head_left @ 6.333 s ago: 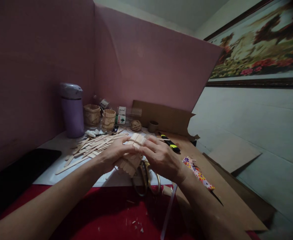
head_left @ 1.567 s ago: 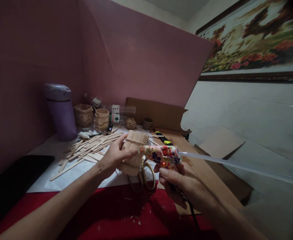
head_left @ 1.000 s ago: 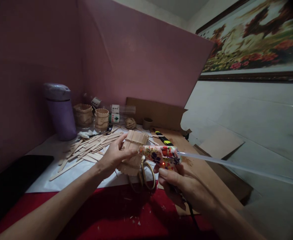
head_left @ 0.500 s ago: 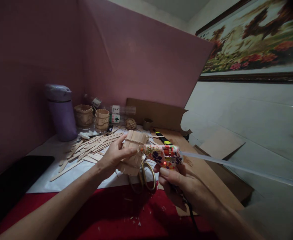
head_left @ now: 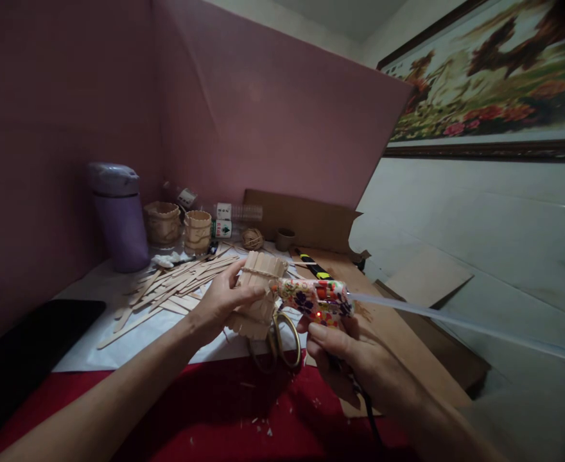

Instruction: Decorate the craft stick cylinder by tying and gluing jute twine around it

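Observation:
My left hand is closed round a small tub made of upright craft sticks, bound with twine near its top. My right hand grips a flower-patterned glue gun with a red light lit; its nozzle touches the tub's right side just under the twine. A clear glue stick juts from the gun's back toward the right. Scissors with golden handles lie under the tub.
Loose craft sticks are spread on white paper. Behind stand a purple flask, two finished stick tubs, a twine ball and a black-yellow knife. A black slab lies left, cardboard right.
Over six seconds my right hand left the tub and took up the glue gun. In the last second the gun's nozzle has stayed at the tub's side with only slight shifts.

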A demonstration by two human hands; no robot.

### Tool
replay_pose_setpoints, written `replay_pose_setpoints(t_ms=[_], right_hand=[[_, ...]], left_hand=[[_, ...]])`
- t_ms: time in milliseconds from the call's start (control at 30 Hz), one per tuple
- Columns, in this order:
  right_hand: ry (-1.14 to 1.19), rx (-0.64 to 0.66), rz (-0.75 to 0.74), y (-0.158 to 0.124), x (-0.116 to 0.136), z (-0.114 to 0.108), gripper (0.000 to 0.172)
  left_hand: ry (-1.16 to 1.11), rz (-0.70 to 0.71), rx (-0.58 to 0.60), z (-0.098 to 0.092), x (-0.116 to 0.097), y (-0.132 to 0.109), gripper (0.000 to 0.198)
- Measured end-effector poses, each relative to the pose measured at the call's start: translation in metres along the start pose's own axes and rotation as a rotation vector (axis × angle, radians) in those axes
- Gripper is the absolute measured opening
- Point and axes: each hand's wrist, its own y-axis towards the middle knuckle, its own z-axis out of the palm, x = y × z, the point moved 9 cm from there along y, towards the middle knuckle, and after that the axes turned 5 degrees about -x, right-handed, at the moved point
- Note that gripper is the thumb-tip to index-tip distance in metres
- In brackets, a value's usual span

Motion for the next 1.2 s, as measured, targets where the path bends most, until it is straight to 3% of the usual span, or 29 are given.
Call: replay_pose_setpoints(t_ms=[633, 1200], right_hand=[[0.041, 0.002, 0.005, 0.003, -0.007, -0.002, 0.045], [0.059, 0.039, -0.039, 0.004, -0.002, 0.004, 0.044]], left_hand=[[0.001, 0.000, -0.003, 0.000, 0.000, 0.000, 0.066], [-0.086, -0.080, 0.033, 0.006, 0.006, -0.001, 0.057]])
